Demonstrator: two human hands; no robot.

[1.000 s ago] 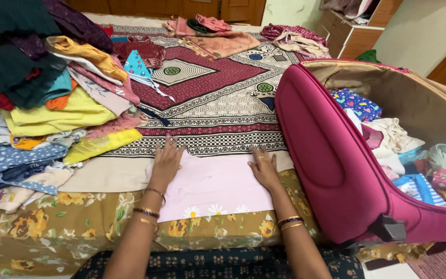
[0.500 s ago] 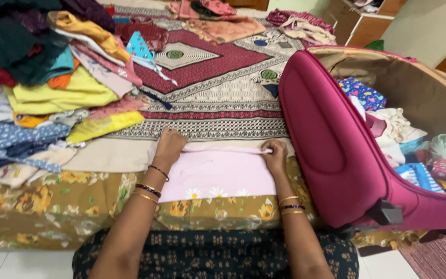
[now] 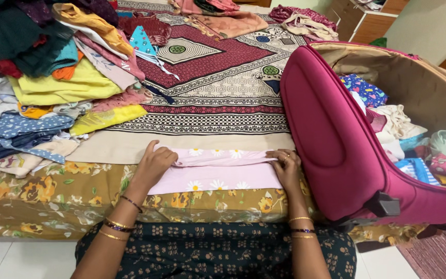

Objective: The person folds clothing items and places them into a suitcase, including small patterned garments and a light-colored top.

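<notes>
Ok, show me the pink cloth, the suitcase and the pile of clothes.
pink cloth (image 3: 218, 175), head view, on its flat lower layer.
suitcase (image 3: 326, 134), head view, on its magenta outer shell.
pile of clothes (image 3: 63, 88), head view, on a yellow garment.

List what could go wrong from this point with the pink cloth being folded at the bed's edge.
1. The pink daisy-print cloth lies right at the mattress edge; it might slide off toward the floor if the left hand or right hand lets go.
2. The open magenta suitcase leans close beside the right hand and could crowd the fold.
3. The heaped clothes pile on the left looks loose and may spill onto the folding spot.
</notes>
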